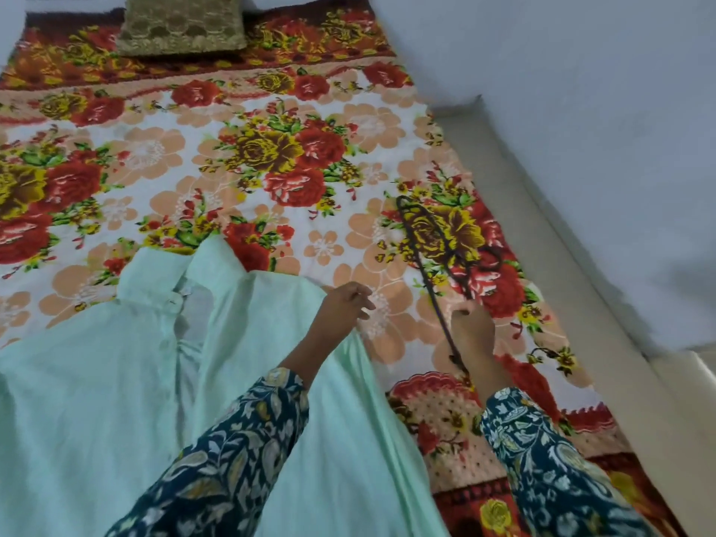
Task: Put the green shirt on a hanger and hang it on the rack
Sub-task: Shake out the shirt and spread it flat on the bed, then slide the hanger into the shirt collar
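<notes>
The pale green shirt (116, 366) lies spread flat on the bed, collar pointing away from me and its front partly buttoned. My left hand (346, 304) hovers at the shirt's right shoulder edge, fingers loosely curled, holding nothing that I can see. A dark thin hanger (430, 242) lies on the floral blanket to the right of the shirt. My right hand (470, 323) pinches its near end. No rack is in view.
A floral blanket (232, 149) covers the bed. A gold-green cushion (182, 25) sits at its far end. The bed's bare beige mattress edge (542, 211) runs along a grey wall (581, 91) on the right.
</notes>
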